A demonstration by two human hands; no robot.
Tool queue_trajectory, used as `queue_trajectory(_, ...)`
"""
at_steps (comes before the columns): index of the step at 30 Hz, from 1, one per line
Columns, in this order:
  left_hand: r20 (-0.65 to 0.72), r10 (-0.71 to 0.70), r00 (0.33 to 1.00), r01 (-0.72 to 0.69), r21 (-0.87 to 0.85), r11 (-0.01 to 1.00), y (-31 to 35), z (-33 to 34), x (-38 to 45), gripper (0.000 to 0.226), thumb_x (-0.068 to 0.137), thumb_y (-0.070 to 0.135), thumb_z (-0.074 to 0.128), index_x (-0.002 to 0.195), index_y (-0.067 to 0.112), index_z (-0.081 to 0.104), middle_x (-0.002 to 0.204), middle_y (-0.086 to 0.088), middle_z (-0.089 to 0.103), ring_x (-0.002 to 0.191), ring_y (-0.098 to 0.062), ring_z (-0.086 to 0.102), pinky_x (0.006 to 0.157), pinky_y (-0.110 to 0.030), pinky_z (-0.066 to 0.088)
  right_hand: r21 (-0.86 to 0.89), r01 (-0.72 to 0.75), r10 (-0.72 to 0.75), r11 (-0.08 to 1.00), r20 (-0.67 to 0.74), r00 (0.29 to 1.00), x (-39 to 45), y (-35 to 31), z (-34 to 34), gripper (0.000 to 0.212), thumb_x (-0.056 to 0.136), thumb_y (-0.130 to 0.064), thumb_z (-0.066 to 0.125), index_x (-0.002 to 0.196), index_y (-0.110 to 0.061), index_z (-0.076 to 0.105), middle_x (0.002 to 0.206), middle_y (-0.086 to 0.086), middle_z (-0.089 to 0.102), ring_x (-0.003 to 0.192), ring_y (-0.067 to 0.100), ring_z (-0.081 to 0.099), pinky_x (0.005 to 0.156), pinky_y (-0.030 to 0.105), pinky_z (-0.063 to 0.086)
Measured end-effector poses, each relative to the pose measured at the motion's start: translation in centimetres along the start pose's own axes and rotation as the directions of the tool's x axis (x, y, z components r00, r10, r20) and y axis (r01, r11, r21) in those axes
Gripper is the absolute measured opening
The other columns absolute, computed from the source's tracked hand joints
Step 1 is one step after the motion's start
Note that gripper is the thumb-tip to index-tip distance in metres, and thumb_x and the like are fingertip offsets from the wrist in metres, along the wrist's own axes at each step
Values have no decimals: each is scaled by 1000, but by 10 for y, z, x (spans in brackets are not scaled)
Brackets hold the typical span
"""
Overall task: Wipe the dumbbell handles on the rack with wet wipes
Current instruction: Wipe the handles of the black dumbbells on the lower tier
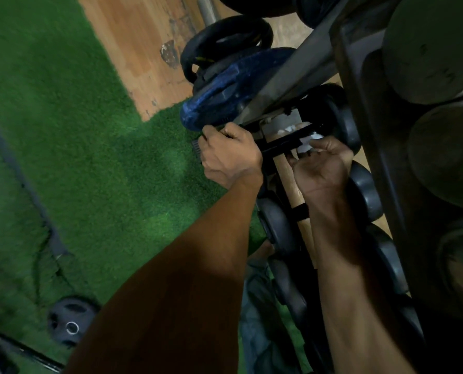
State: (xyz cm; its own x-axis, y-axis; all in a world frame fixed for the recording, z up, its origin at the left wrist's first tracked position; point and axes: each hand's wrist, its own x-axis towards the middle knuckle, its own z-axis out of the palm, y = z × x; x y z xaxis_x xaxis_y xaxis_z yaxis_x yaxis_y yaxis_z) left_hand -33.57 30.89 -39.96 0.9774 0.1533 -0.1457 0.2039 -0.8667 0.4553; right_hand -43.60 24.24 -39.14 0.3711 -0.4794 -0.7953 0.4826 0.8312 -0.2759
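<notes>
Left hand [229, 155] fists one end of the black knurled dumbbell handle [284, 143] on the low grey metal rack [284, 82]; right hand [320, 168], at its 3 o'clock, pinches the white wet wipe [307, 141] vs. the bar. Should wrap fully, twist, slide lengthwise (steadying w/ left).

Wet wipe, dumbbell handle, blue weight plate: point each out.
wet wipe [310, 143]: head view, white wad at right fingertips.
dumbbell handle [284, 143]: head view, bare black bar between hands.
blue weight plate [225, 95]: head view, flat face.
</notes>
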Motion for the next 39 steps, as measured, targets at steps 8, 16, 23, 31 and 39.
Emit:
queue_trajectory(8,-4,22,1000,-22,9,1000,0,0,0,33,90,30,42,102,6,62,104,-13,65,95,-38,62,69,-38,32,-229,-119,103,966,-80,991,1,31,-5,14,67,-10,56,72,-12,69,70,4,64,63,21,62,67,28,46)
queue_trajectory(16,2,4,1000,-4,-6,1000,-1,0,0,44,86,36,33,102,7,61,104,-13,64,94,-38,62,70,-40,36,-648,-120,-25,752,-210,977,3,47,-14,30,93,6,53,68,-8,59,61,6,56,58,17,54,57,30,43)
queue_trajectory(23,51,-8,999,8,-14,1000,-1,-2,0,43,88,37,33,107,7,59,105,-13,61,96,-39,62,69,-42,38,-801,-124,-273,586,-338,901,-8,53,-2,12,79,-14,86,74,-16,75,74,4,69,64,19,59,61,30,47)
queue_trajectory(31,269,-18,963,10,32,999,3,-21,8,42,97,37,41,126,10,55,122,-16,60,108,-39,61,83,-44,46,-673,-131,-165,728,-357,919,-32,44,12,6,87,-9,78,86,-13,75,75,5,68,76,23,72,86,41,52)
queue_trajectory(39,489,105,866,-26,-166,986,-8,-106,35,17,87,29,66,80,14,62,84,-7,65,89,-33,64,68,-29,36,-506,26,-232,862,-348,908,-83,52,61,10,102,-22,65,112,-20,65,107,4,74,79,15,74,75,28,58)
